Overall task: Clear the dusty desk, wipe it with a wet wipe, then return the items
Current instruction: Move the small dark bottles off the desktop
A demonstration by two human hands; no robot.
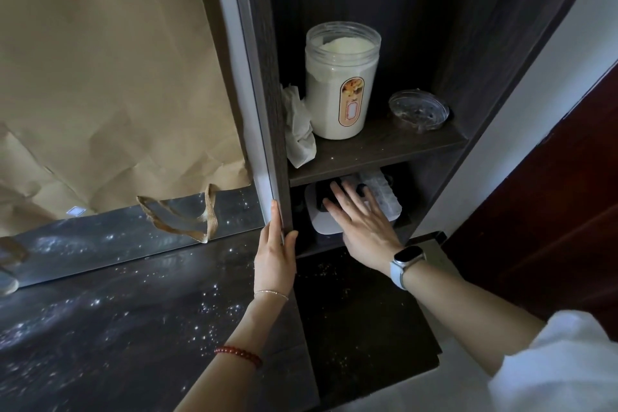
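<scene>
Dark wood made up the whole corner: a dusty desk [150, 318] with pale specks on it, a mirror [133, 224] behind it partly covered with brown paper [100, 77], and at the side a narrow shelf unit [378, 150] with two open compartments. In the lower compartment lay a flat white box [312, 211] with a small black object [326, 196] on top and a translucent plastic case [384, 194] beside it. The right hand [361, 221] reached into this compartment with straight, spread fingers resting on these items, gripping nothing yet. The left hand [276, 254] held the front edge of the shelf's side panel, thumb on one side and fingers on the other. These things looked light and stiff, so I judged it best to take the white box by its two long sides and lift it level, because the black object on top could slide off. On the upper shelf stood a plastic jar [341, 80] of pale powder, without a lid and probably heavier; it should be held round the body and kept upright. A crumpled tissue [299, 125] lay just beside the jar, and a clear round lid [418, 109] rested near the right wall.
</scene>
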